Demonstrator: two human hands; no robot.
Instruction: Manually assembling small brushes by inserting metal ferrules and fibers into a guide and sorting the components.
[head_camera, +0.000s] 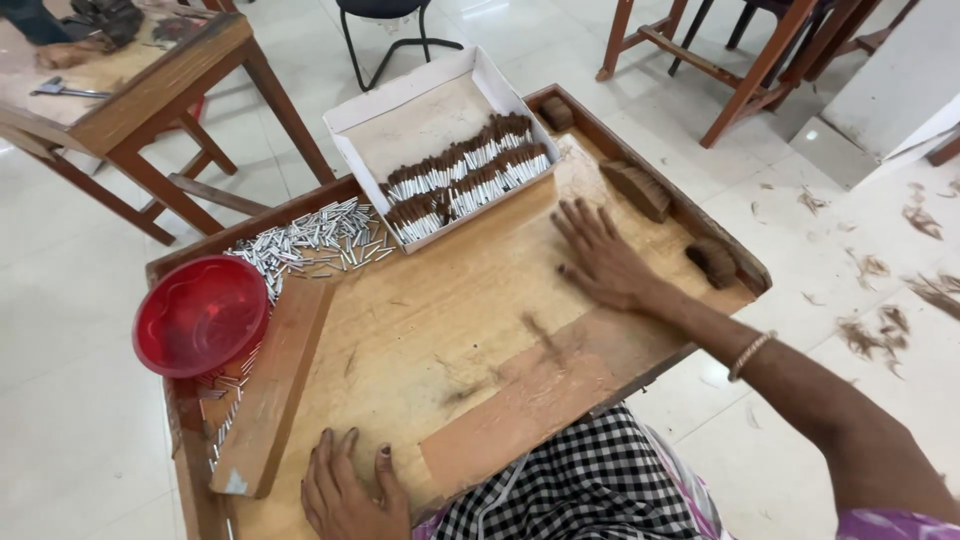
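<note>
Right now both hands are lying flat and empty on the wooden tabletop (430, 330), fingers spread and clamped on nothing. The right hand (600, 262) is pressing palm-down on the bare wood towards the far right part of the tabletop, its fingertips pointing at the white cardboard box (400, 110) and stopping just short of it. That box is sitting tilted at the far edge, and rows of brown rolled sticks with white tips (465, 178) are lying packed along its near side, while the rest of its floor is showing bare. The left hand (345, 490) is resting at the near edge of the tabletop, close to the person's checked cloth (580, 490), and its fingers are lying just beside the near end of a long wooden block (272, 385). This block is running lengthwise along the left side, and its far end is reaching the heap of small silvery-white tubes (310, 235) that is spreading across the far left corner. A red plastic bowl (200, 315) is sitting on the left rim, touching the tubes. Along the raised right rim, small stacks of dark brown leaf (640, 188) are lying well apart from each other. Further out, another wooden table (130, 90) is standing on the pale tiled floor (80, 400), where brown scraps are lying scattered at the right.
</note>
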